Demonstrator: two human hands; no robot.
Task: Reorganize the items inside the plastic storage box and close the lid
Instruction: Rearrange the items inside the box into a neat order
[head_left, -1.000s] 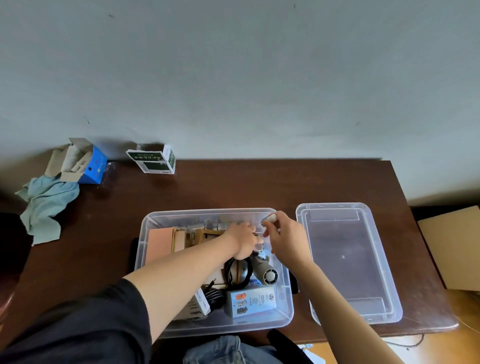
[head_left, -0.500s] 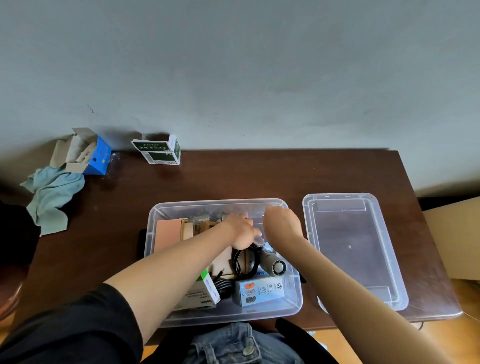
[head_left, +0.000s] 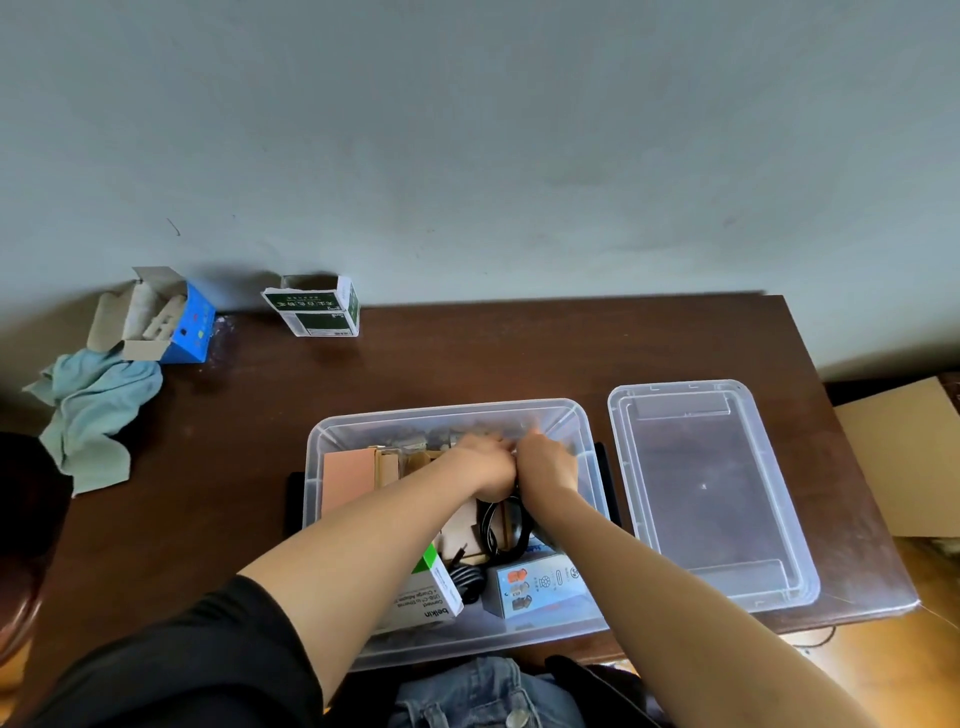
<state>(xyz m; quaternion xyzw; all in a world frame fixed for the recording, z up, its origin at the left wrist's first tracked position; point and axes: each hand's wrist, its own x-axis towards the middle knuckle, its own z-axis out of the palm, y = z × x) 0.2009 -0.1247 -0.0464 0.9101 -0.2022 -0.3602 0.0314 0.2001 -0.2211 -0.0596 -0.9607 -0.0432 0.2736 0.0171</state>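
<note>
Storage box sits open on desk; lid beside it. Left hand and right hand work inside; grips indeterminate. Sorting underway; next, fit lid.

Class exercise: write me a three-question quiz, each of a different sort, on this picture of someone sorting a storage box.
1. True or false: the lid is on the storage box.
2. Where are both hands? A) on the lid B) inside the box, at its far end C) on the cloth
3. Fill in: the lid lies to the ____ of the box.

Key: 1 false; it lies on the table. 2 B: left hand, right hand. 3 right.
</note>
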